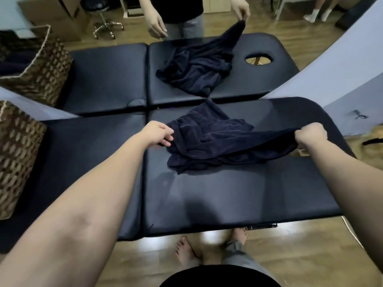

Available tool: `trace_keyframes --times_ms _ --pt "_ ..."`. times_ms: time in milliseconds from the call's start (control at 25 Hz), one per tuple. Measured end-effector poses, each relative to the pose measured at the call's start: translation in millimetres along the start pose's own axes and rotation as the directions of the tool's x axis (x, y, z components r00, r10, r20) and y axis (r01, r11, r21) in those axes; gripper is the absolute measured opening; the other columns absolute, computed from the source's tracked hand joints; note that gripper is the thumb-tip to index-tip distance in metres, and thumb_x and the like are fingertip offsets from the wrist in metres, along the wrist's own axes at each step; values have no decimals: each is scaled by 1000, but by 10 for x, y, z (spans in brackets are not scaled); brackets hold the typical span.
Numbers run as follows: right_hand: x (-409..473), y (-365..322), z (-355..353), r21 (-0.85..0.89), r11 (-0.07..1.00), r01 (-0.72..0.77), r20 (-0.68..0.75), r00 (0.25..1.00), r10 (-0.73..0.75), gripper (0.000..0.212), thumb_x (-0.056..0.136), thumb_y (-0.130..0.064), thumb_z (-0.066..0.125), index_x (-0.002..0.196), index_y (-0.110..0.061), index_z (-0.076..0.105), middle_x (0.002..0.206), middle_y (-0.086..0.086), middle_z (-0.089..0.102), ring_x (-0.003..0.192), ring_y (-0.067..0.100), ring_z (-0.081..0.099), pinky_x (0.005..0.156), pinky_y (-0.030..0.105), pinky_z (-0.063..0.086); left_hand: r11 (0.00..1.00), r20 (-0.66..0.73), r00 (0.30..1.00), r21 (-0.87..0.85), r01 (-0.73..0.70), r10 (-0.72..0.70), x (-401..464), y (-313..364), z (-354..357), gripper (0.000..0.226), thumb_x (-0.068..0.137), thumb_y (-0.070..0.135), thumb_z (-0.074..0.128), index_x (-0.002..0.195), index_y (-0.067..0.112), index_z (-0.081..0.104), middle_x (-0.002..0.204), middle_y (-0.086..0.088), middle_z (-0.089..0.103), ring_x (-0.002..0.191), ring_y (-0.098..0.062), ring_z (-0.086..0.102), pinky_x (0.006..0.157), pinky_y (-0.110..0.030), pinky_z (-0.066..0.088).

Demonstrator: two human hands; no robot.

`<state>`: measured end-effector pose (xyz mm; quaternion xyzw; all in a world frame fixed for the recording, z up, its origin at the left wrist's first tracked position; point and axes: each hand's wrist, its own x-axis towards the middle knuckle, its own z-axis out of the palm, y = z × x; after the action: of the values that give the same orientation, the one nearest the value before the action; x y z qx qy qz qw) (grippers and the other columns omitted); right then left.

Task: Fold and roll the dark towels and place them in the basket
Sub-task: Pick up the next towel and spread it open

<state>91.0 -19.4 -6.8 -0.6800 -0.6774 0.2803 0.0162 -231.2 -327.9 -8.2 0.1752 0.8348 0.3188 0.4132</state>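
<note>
Your right hand (pixel 310 136) grips a corner of the crumpled dark towel (pixel 211 146), which spreads leftward to your left hand (pixel 159 134), whose loose fingers touch its edge.

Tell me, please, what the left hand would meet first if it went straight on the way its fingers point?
Probably the crumpled dark navy towel: the left hand points right at its near edge, perhaps already touching.

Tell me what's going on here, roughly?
A person is spreading out a crumpled dark towel on a black padded table. The right hand grips one edge, lifted; the left hand touches the opposite side. Nothing is folded yet. A woven basket waits at left.
</note>
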Motion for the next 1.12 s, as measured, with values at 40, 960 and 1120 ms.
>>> trace_keyframes --times_ms 40,960,1120 --pt "-30 -23 63 -46 999 -3 -13 1000 2 26 90 -6 56 114 4 61 93 25 63 91 39 66 56 31 55 998 -39 997 -2 67 -67 41 -179 42 12 104 23 55 101 14 63 99 -10 68 72 -23 63 55 -24 45" --pt "-879 -1396 1838 -362 108 926 923 372 -92 25 86 -27 69 94 -3 68 85 10 65 72 28 59 53 26 43 713 -124 911 -667 216 -392 689 -1168 759 21 106 27 46 94 15 60 113 -9 68 105 -26 64 88 -37 55" --pt "-732 -1410 1727 -339 405 849 885 433 -169 54 80 -63 73 85 -9 66 71 -1 69 67 24 64 56 29 51 711 -85 910 -654 257 -407 616 -1209 801 22 107 28 44 94 16 58 118 -12 67 101 -27 66 77 -37 58"
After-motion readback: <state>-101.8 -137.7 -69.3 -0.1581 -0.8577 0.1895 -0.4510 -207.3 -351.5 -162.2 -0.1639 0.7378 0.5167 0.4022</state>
